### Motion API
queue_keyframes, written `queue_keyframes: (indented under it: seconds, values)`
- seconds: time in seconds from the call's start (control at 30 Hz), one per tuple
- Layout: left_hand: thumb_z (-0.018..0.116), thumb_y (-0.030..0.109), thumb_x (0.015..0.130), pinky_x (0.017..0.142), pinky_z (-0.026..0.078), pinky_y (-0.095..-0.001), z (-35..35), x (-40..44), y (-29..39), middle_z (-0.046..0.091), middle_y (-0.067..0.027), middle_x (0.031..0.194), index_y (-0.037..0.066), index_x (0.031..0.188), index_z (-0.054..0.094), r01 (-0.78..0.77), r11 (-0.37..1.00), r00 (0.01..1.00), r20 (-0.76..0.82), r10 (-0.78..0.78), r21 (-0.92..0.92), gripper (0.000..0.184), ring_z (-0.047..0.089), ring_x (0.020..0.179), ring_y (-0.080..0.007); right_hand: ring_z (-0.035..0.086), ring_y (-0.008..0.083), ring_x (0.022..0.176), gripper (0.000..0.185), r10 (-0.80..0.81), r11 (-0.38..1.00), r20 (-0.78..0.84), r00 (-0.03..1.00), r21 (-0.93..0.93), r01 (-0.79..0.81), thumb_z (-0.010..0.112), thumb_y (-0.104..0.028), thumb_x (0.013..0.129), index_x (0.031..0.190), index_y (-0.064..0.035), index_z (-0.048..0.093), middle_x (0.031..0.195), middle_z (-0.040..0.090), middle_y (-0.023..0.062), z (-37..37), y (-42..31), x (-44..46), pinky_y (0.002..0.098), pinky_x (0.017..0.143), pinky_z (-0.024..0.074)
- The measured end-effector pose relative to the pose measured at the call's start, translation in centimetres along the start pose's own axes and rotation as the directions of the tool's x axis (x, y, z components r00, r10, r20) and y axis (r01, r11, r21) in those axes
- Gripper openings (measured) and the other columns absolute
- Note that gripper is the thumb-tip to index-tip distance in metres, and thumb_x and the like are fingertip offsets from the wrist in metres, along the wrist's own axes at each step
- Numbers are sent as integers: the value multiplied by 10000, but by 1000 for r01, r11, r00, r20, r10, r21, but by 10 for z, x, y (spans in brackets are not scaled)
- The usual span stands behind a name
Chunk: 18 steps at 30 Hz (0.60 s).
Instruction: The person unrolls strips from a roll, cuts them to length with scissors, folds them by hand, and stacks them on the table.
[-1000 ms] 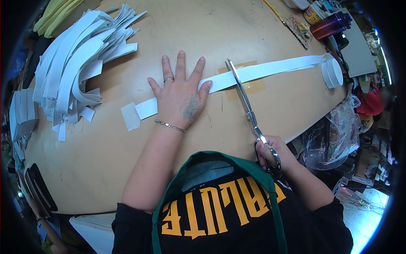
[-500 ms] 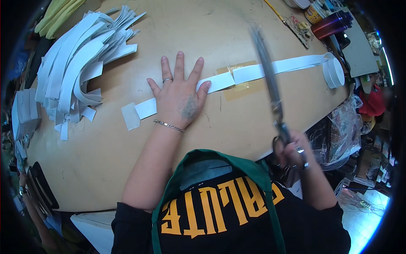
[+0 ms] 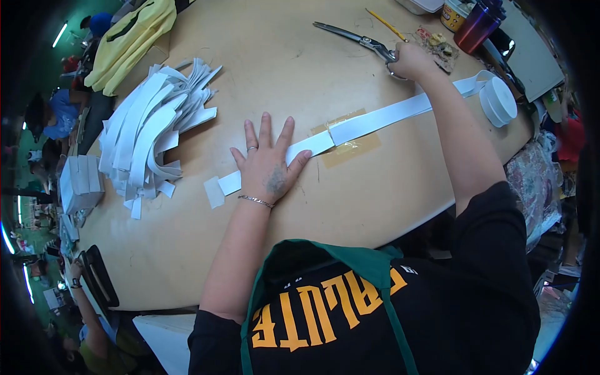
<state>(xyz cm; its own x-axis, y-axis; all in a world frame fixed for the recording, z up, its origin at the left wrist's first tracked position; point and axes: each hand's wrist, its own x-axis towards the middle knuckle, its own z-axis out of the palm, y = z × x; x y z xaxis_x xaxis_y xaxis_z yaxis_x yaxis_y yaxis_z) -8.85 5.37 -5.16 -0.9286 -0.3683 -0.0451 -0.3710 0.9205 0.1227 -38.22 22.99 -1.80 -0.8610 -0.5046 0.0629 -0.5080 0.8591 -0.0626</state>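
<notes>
My left hand (image 3: 270, 162) lies flat with fingers spread over a white strip (image 3: 381, 123) on the table. A short end of the strip shows left of the wrist, beside a pale tape square (image 3: 214, 192). To the right, the strip crosses clear brown tape (image 3: 353, 151) and runs to a white roll (image 3: 500, 101). My right hand (image 3: 412, 61) is closed around the handles of long metal scissors (image 3: 354, 36) at the far right; their blades point left. The handle loops are partly hidden by the fingers. A heap of cut white strips (image 3: 142, 125) lies left of my left hand.
Behind the scissors lie a thin yellow stick (image 3: 386, 24) and a small scrap pile (image 3: 439, 47). A purple-red bottle (image 3: 480, 26) stands farther right. White stacked pieces (image 3: 81, 183) and yellow cloth (image 3: 132, 47) are at left. Another person's arm (image 3: 87, 300) shows at lower left.
My right hand has carried the scissors from near my body up to the far right of the table. My left hand stays on the strip; the camera view has shifted.
</notes>
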Motion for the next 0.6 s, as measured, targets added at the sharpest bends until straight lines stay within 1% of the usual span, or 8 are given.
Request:
queue_keyframes:
  seconds: [0.07,0.13,0.2,0.27,0.37,0.47,0.53,0.6]
  values:
    - [419,648,829,955,158,-730,-1,0,0,186,-136,1496,279,1410,319,11,1000,1000,12,-11,8,696,118,1366,-433,576,329,951,340,-36,994,-76,996,-107,28,672,-203,700,989,-32,618,970,632,153,-3,-11,-12,380,841,462]
    - [421,645,831,953,162,-729,0,2,1,181,-139,1498,278,1413,313,9,1000,1000,18,-9,15,696,114,1368,-432,530,311,1024,333,-248,956,-171,954,118,270,674,-192,723,1016,-43,626,1024,601,134,-9,-34,-41,379,891,432]
    - [425,638,835,952,166,-726,1,2,1,177,-141,1499,277,1415,309,3,1000,1000,20,-3,26,693,110,1370,-430,506,289,1042,323,-493,747,-79,866,472,469,693,-181,723,1012,-51,629,1021,587,99,-2,-66,-80,380,903,421]
    - [434,627,836,952,167,-724,1,1,2,177,-144,1498,274,1414,312,-6,1000,1000,22,5,23,688,114,1370,-427,495,269,1036,325,-642,691,75,763,488,533,725,-176,692,984,-67,633,992,588,72,0,-92,-103,376,877,426]
    - [447,614,835,958,164,-719,-2,0,2,177,-144,1499,273,1415,311,-6,1000,1000,25,6,7,686,118,1370,-422,496,266,1006,302,-660,711,190,727,470,522,747,-164,659,925,-81,631,962,583,65,0,-106,-102,366,840,435]
    - [463,600,831,975,160,-707,-1,0,2,182,-133,1499,277,1413,312,5,1000,1000,9,-5,-23,683,125,1371,-411,495,265,983,288,-615,781,325,719,382,495,764,-174,627,859,-87,616,942,572,68,-1,-117,-93,368,812,440]
    - [465,599,831,982,164,-701,0,-1,0,184,-124,1499,278,1414,310,19,998,1000,-12,-19,-52,683,129,1370,-406,491,263,998,296,-567,822,375,733,306,480,774,-180,602,826,-87,603,947,573,77,-6,-126,-92,371,810,443]
    - [461,580,840,988,171,-693,1,-4,-1,201,-114,1494,255,1396,345,12,992,998,-58,-20,-124,655,135,1374,-386,529,281,980,268,-551,834,397,734,281,475,757,-154,605,823,-98,610,912,588,91,-15,-134,-94,407,804,458]
